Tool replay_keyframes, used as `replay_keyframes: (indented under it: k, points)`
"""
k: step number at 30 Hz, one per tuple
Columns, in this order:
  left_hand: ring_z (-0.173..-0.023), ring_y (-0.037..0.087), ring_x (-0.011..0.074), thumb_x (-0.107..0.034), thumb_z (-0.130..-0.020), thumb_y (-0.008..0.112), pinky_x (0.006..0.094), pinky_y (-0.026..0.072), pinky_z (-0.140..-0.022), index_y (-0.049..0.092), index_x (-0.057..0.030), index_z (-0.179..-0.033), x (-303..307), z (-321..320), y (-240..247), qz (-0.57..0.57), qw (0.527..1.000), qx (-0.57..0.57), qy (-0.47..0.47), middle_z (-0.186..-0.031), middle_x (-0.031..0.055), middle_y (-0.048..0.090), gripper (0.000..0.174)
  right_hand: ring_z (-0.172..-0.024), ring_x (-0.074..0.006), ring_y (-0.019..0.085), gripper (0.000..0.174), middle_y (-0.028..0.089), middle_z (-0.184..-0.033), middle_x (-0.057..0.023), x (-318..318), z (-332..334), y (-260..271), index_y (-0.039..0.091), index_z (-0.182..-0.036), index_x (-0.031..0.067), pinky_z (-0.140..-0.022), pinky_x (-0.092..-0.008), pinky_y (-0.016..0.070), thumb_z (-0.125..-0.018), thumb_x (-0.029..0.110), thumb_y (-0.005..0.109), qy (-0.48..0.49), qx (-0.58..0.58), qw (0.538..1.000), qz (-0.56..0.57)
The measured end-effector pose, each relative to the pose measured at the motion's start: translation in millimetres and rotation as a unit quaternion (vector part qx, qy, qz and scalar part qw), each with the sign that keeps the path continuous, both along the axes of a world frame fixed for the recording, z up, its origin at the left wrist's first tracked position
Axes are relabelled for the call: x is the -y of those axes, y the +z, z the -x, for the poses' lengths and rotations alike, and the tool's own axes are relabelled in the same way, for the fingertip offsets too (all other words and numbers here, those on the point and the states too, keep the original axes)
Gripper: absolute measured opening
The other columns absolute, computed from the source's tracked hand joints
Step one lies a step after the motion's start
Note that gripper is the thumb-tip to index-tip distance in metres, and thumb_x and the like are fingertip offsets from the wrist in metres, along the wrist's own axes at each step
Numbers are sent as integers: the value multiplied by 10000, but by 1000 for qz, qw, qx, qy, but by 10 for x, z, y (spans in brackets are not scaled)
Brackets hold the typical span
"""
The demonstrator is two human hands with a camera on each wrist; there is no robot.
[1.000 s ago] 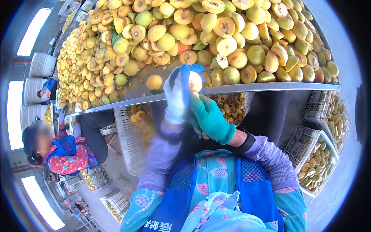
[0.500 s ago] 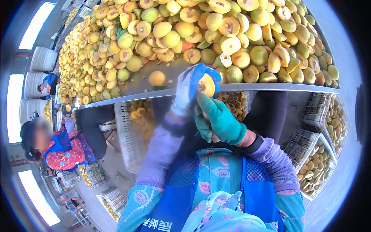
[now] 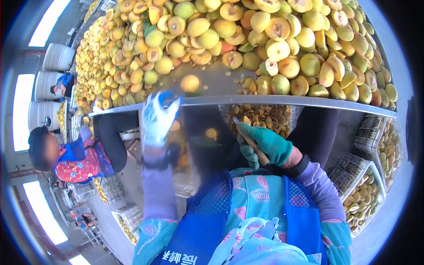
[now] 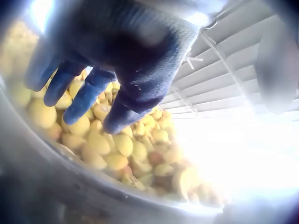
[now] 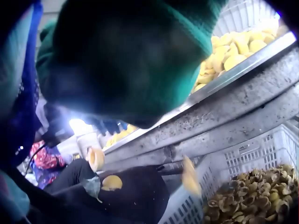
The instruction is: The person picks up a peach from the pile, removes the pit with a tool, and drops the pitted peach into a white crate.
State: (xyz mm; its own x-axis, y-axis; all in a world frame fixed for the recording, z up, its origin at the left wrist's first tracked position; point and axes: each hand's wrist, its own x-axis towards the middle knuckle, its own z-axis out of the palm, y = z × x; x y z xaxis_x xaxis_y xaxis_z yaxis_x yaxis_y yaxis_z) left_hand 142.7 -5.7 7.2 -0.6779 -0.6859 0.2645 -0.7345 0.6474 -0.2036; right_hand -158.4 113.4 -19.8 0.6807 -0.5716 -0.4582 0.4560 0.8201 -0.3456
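Note:
My left hand (image 3: 160,118), in a white glove with blue fingers, is at the left by the metal table's rim (image 3: 212,100). Its fingers are spread and hold nothing; the left wrist view shows blue fingers (image 4: 86,99) stretched in front of piled fruit (image 4: 96,142). In a green glove, my right hand (image 3: 267,143) grips a small knife (image 3: 254,143) with a light wooden handle, its tip pointing up and left. A halved yellow fruit (image 3: 211,134), peach- or apricot-like, shows over my dark lap. Two more pieces appear blurred in the right wrist view, one a pale half (image 5: 96,158).
Halved fruit (image 3: 207,37) heaps high across the table, with one round piece (image 3: 190,83) apart near the rim. Under it stands a crate of brownish pieces (image 3: 260,115). Crates of fruit (image 3: 364,198) stand at right. Another person (image 3: 79,154) sits at left.
My left hand has let go of the halved fruit and swung left, away from the right hand. The right hand has moved slightly right and down, the knife now showing plainly.

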Motion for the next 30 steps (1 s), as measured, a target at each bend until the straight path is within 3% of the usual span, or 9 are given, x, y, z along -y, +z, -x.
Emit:
replay_keyframes:
  k: [3, 5, 7, 9, 11, 14, 17, 22, 30]
  points:
    - [-943, 608, 339, -340, -712, 755, 429, 502, -803, 680, -170, -1003, 423, 651, -266, -74, 968, -62, 231, -1018, 104, 629, 346, -435, -137, 483, 455, 498, -567, -25, 108, -115, 118, 537, -920, 48, -385, -276, 408, -984, 485, 427, -34, -87, 992, 83]
    - [-950, 635, 281, -359, -783, 696, 399, 507, -816, 658, -91, -1079, 885, 522, -557, -182, 974, 8, 133, -968, 130, 662, 401, -435, -132, 483, 464, 494, -567, -22, 159, -110, 250, 536, -931, 40, -385, -270, 406, -989, 484, 414, -56, -165, 976, 131]
    - [-906, 662, 218, -296, -851, 651, 336, 528, -730, 645, -54, -1125, 955, 477, -348, -461, 815, -307, 167, -977, 99, 680, 366, -440, -118, 480, 406, 494, -579, -14, 195, -69, 337, 538, -969, 53, -383, -237, 391, -992, 446, 436, -95, -220, 954, 183]
    - [-819, 634, 135, -220, -916, 594, 240, 533, -595, 615, -3, -1165, 676, 594, -17, -625, 511, -579, 117, -994, 96, 662, 331, -442, -108, 478, 348, 492, -582, -9, 203, -135, 351, 538, -984, 62, -387, -211, 372, -996, 400, 459, -156, -260, 923, 235]
    - [-852, 633, 158, -284, -974, 483, 258, 531, -685, 597, 49, -1166, 315, 855, 75, -426, 789, -440, 36, -964, 116, 670, 401, -619, -336, 612, 305, 584, -668, -175, 300, -261, 83, 517, -941, -2, -543, -445, 438, -954, 300, 555, -215, -366, 826, 371]
    - [-888, 626, 177, -366, -1000, 382, 282, 503, -806, 599, 62, -1142, 52, 1163, 60, -558, 503, -658, 45, -997, 117, 672, 501, -695, -459, 586, 310, 594, -742, -274, 358, -330, 131, 514, -891, 0, -560, -493, 427, -946, 300, 572, -207, -463, 744, 435]
    - [-901, 619, 182, -412, -1010, 319, 299, 464, -883, 609, 46, -1115, -55, 1317, 13, -526, 542, -655, 34, -1012, 118, 674, 553, -659, -452, 584, 313, 584, -706, -263, 356, -349, 114, 513, -893, -4, -539, -494, 421, -947, 299, 571, -252, -457, 730, 442]
    - [-835, 643, 265, -189, -812, 630, 373, 521, -729, 602, -6, -989, -112, 1473, 54, -172, 904, -387, -61, -942, 98, 669, 256, -643, -453, 583, 302, 582, -697, -263, 308, -367, 99, 514, -892, -4, -520, -486, 420, -953, 288, 564, -243, -481, 728, 423]
    - [-764, 627, 276, -187, -706, 679, 374, 510, -645, 603, -50, -1011, 42, 1426, -31, -174, 908, -345, -163, -871, 90, 640, 343, -556, -325, 579, 340, 602, -657, -161, 313, -428, -33, 545, -950, -17, -510, -423, 436, -982, 320, 518, -309, -401, 732, 456]
